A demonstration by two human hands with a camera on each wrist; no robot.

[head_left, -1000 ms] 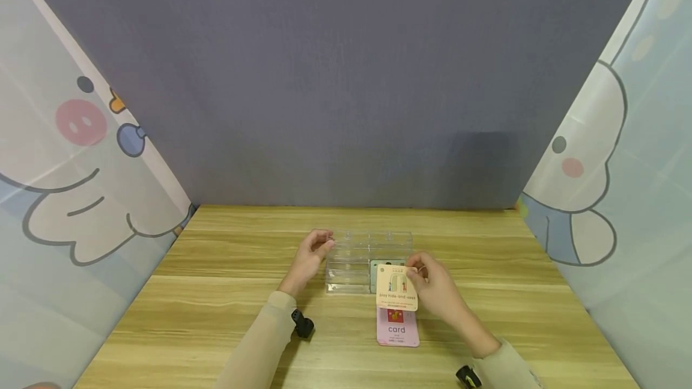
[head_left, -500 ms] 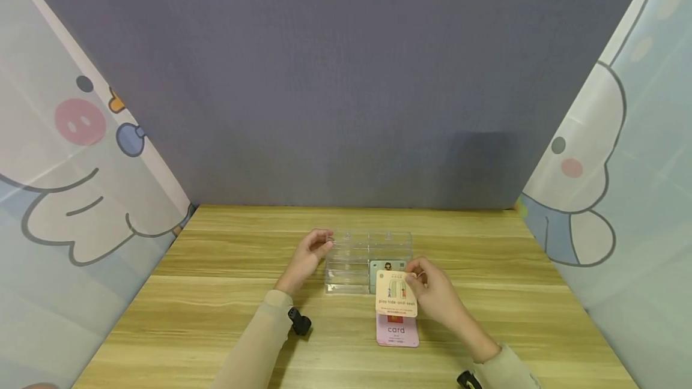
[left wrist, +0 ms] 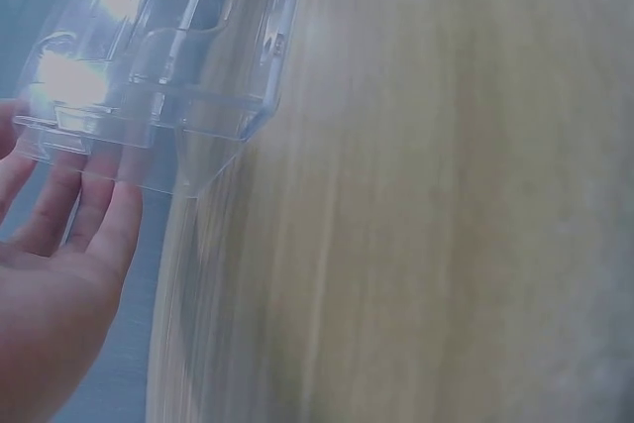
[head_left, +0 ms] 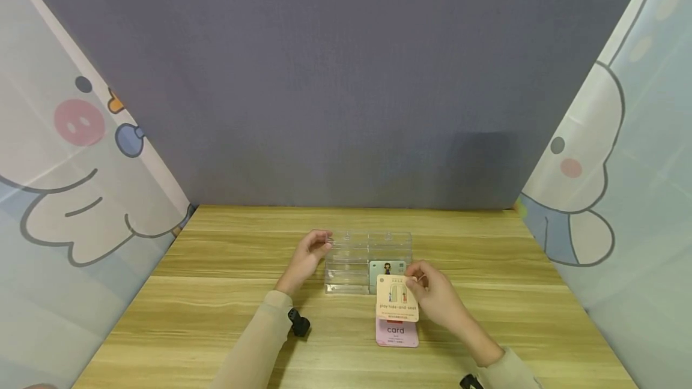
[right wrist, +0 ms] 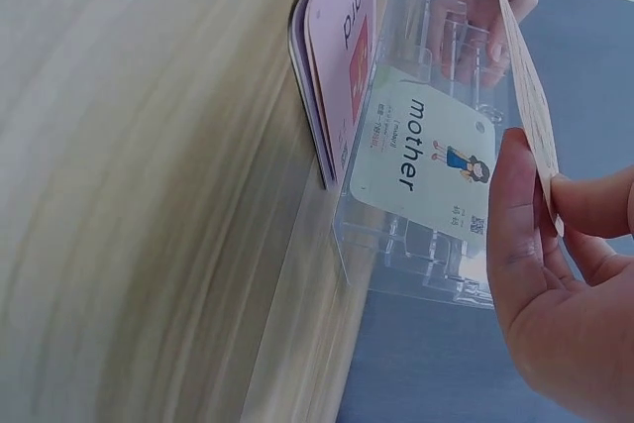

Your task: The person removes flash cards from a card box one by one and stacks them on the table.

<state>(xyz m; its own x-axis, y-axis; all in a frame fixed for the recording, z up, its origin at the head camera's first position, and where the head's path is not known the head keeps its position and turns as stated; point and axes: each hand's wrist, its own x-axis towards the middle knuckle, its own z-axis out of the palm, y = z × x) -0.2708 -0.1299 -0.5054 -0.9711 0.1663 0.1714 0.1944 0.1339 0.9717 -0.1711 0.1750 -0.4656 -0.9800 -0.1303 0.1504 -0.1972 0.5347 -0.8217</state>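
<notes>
My right hand [head_left: 437,293] pinches a cream "play hide-and-seek" flashcard [head_left: 397,298] by its upper right corner. In the right wrist view that flashcard [right wrist: 530,96] shows nearly edge-on between thumb and fingers. Below it, a pink "card" flashcard [head_left: 396,336] lies on top of a small stack, its upper part covered in the head view. A pale green "mother" flashcard [right wrist: 421,151] leans in the right side of a clear tiered acrylic stand [head_left: 347,278]. My left hand [head_left: 306,260] touches the stand's left edge, its fingers behind the clear plastic [left wrist: 149,116] in the left wrist view.
The stand's left half holds no card. Everything rests on a wood-grain table [head_left: 243,311]. A grey panel [head_left: 346,89] rises behind it, and cartoon-printed curtains [head_left: 70,197] hang at both sides.
The cream flashcard has come down slightly towards me in my right hand, uncovering more of the green flashcard and covering more of the pink one. My left hand stays at the stand.
</notes>
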